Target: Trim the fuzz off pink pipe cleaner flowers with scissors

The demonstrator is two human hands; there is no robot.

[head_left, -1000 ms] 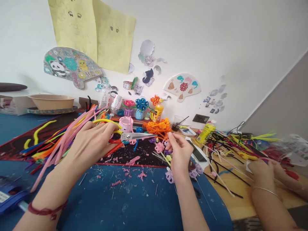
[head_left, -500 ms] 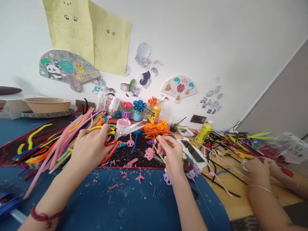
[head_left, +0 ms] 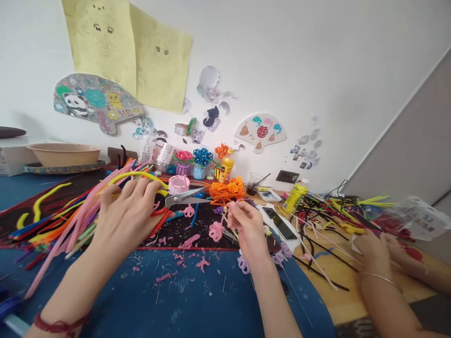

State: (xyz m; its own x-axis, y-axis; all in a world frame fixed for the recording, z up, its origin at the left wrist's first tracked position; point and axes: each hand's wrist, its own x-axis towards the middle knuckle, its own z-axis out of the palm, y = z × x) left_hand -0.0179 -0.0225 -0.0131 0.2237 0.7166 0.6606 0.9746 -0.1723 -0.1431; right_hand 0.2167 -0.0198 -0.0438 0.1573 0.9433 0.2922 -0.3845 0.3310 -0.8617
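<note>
My left hand (head_left: 128,213) is closed on red-handled scissors (head_left: 178,199). Their blades stand a little apart, tips pointing right toward my other hand. A yellow pipe cleaner (head_left: 137,174) arcs just over the left fingers; whether they grip it I cannot tell. My right hand (head_left: 248,227) pinches a thin pale stem, and a pink pipe-cleaner flower (head_left: 216,231) hangs beside those fingers. Lilac looped flowers (head_left: 243,264) lie under the right wrist. Behind the blades are a pink-and-white cup (head_left: 179,185) and a heap of orange pipe-cleaner pieces (head_left: 227,191).
Colourful pipe cleaners (head_left: 75,206) are bundled at left. Pink scraps (head_left: 202,264) litter the blue table cover (head_left: 169,310). Small flower pots (head_left: 199,172) and a juice bottle (head_left: 226,169) line the wall. At right are a phone (head_left: 281,223), a yellow bottle (head_left: 295,197) and another person's hands (head_left: 369,251).
My left hand has shifted slightly left and turned, so the scissors now point more level, their tips nearer the right fingers. My right hand keeps its pinch almost in place.
</note>
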